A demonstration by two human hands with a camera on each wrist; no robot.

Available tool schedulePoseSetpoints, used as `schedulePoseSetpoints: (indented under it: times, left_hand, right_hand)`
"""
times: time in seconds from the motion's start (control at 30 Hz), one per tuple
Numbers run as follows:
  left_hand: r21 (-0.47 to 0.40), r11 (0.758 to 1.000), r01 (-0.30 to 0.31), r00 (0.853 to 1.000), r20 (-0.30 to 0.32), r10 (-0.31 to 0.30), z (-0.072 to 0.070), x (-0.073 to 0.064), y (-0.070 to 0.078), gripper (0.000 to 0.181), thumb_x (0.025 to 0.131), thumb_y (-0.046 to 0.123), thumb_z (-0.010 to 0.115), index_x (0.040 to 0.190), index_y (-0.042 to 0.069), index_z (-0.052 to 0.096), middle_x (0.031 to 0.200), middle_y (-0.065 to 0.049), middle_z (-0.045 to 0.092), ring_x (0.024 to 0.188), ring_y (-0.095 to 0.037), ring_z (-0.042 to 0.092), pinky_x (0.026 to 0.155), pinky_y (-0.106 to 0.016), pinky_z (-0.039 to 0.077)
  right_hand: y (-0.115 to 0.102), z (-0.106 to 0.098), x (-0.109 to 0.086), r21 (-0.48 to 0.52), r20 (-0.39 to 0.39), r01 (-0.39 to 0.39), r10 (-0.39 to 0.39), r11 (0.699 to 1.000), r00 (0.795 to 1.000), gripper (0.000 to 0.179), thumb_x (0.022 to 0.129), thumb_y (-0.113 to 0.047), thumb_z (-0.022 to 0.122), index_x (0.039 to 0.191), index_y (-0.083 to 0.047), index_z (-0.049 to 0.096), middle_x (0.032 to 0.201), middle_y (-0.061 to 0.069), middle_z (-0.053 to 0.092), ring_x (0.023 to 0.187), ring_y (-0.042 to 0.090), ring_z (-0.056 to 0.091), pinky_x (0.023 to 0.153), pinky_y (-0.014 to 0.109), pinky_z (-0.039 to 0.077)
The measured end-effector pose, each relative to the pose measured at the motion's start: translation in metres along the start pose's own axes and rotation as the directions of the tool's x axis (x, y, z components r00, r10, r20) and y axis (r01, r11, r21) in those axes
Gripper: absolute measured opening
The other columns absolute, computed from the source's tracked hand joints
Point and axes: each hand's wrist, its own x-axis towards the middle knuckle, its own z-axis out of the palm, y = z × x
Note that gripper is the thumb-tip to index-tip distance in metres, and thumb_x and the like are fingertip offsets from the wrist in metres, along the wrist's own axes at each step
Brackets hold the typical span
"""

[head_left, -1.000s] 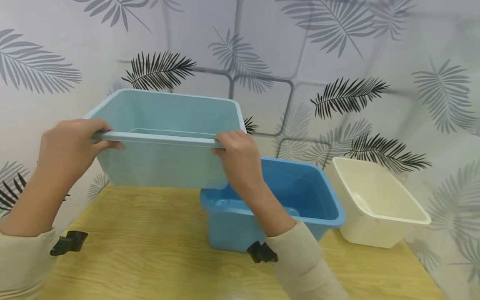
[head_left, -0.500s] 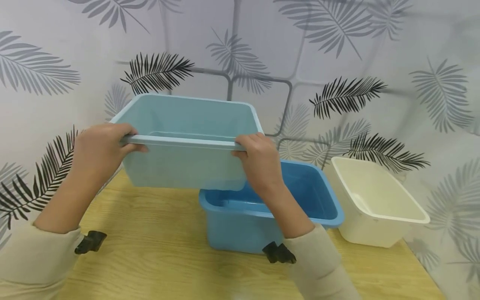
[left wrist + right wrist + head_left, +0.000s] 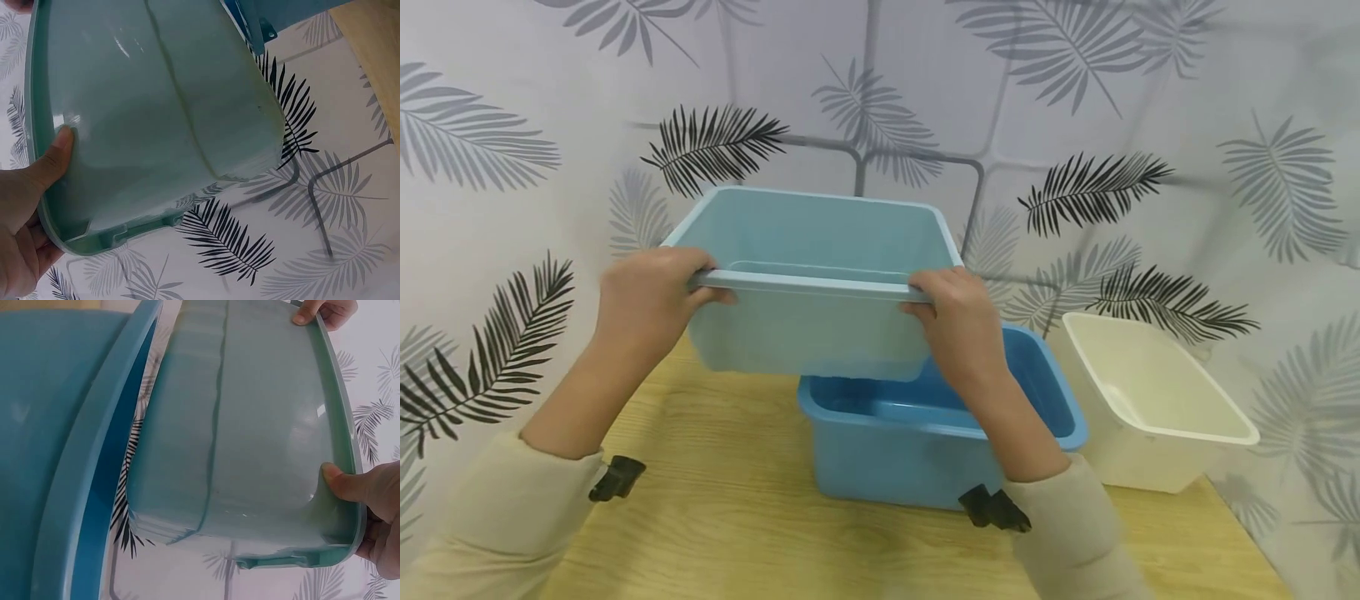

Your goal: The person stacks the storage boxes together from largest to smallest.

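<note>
Two hands carry one pale teal bin (image 3: 808,317) in the air, above the desk (image 3: 715,500) and partly over the darker blue bin (image 3: 880,454). Going L to R: left hand (image 3: 651,304) grips the near rim at its left corner, fingers curled over the lip, thumb pressed on the outer wall (left wrist view shows the thumb (image 3: 59,156) flat against the side, just under the rim). Bin looks empty, thin-walled plastic w/ a glossy skin, so prob. light and fairly stiff, though the long walls may flex a bit if squeezed; smooth surface likely slippery, so the rolled rim is the sensible place to take hold, one grip per corner to keep it level. Right hand (image 3: 958,321) does the same at the near right corner, thumb (image 3: 340,484) on the wall, fingers wrapped under the lip. Blue bin sits on the desk right below the lifted bin's right half, no contact visible. Further R, a cream bin (image 3: 1150,404) stands just beside the blue one, near the leaf-print wall (image 3: 1150,125).
</note>
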Motion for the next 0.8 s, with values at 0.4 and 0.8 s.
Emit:
schedulePoseSetpoints:
  times: [0.4,0.8]
  left_hand:
    - [-0.016,0.999,-0.04,0.999,-0.033,0.04,0.014,0.007,0.024,0.03,0.06,0.026,0.077,0.079,0.005,0.066,0.077,-0.013,0.071,0.065,-0.031,0.065,0.049,-0.04,0.047]
    - [-0.052,0.995,-0.08,0.996,-0.048,0.077,0.029,0.007,0.046,0.031,0.061,0.027,0.075,0.08,0.004,0.065,0.078,-0.012,0.071,0.067,-0.028,0.066,0.052,-0.037,0.05]
  right_hand:
    - [0.018,-0.018,-0.005,-0.015,-0.007,-0.028,0.028,0.999,1.0,0.02,0.073,-0.01,0.074,0.09,-0.001,0.067,0.086,0.014,0.069,0.082,0.03,0.061,0.074,0.039,0.05]
    - [0.038,-0.034,-0.017,-0.1,-0.009,-0.051,0.05,0.994,0.999,0.022,0.073,-0.013,0.074,0.091,-0.002,0.067,0.086,0.013,0.069,0.08,0.03,0.06,0.07,0.041,0.049]
